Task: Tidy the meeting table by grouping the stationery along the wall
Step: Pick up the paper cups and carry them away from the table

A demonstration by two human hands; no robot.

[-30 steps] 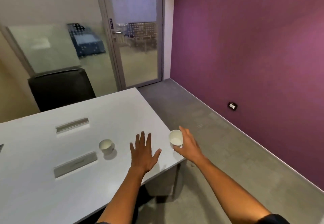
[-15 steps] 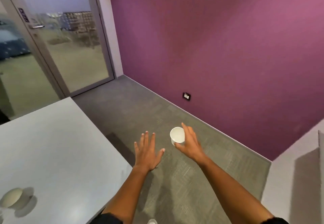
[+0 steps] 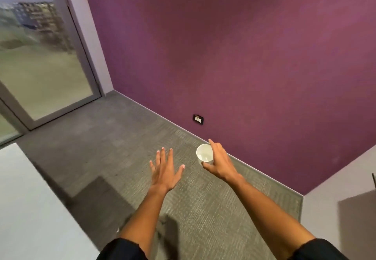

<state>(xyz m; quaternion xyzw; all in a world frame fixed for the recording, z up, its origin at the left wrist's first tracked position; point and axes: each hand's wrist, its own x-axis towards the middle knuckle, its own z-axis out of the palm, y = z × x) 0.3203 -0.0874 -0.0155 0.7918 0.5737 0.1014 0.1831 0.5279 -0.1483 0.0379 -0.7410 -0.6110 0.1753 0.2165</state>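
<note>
Purple wall (image 3: 244,56) fills most of the head view, meeting grey carpet (image 3: 122,147) along a pale skirting line, with a small dark socket plate (image 3: 198,119) set low in it. At far left a frosted glass door (image 3: 40,66) in a grey frame stands shut, its panel blurred. A corner of the white bench (image 3: 30,208) shows at lower left, and a pale wall with a dark shadow on it closes the lower right corner. Both bare forearms reach forward over the carpet, dark sleeves at the bottom edge. The right hand (image 3: 220,163) has its grip round a white paper cup (image 3: 205,155), thumb at the near side of the base and fingers behind the wall, so the cup is carried in the air, tilted with its mouth towards the camera and its inside looking bare. It is well apart from the bench, out over the floor near the purple wall. The left hand (image 3: 165,170) hangs palm down just beside it, grip wide, fingers straight and spread, holding nothing.
</note>
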